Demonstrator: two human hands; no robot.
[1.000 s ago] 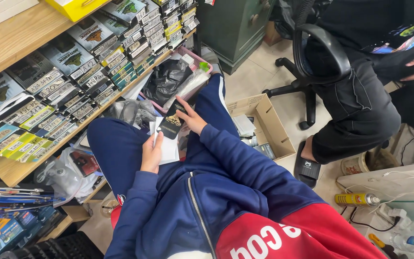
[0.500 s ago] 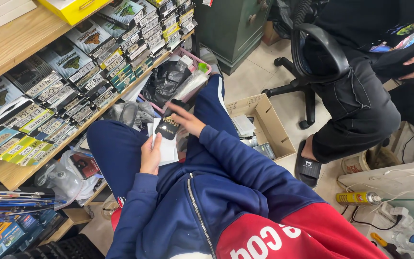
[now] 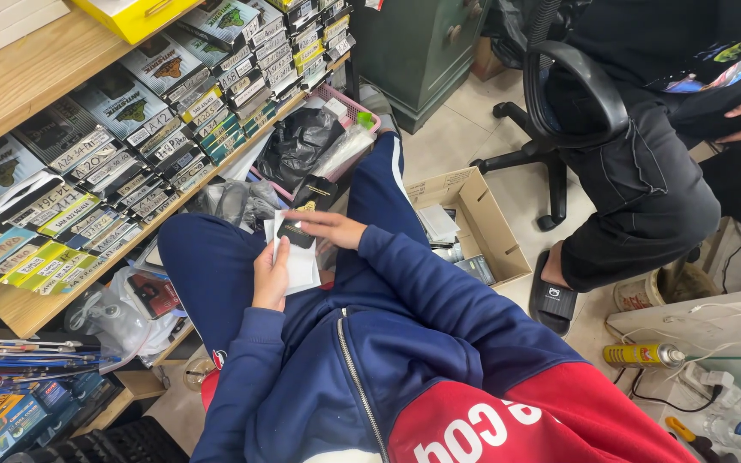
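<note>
Over the lap, left hand [image 3: 272, 273] clasping white sleeve [image 3: 302, 266], right hand [image 3: 329, 228] atop.

single head cam, looks steeply down over the wearer's chest at lap, hands close, shelf left.

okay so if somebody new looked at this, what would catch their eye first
Most likely the two hands at the centre: the left hand holds a white sleeve while the right hand rests a small black packet on it. Next, the shelf of stacked product boxes on the left, and the open cardboard box on the floor.
</note>
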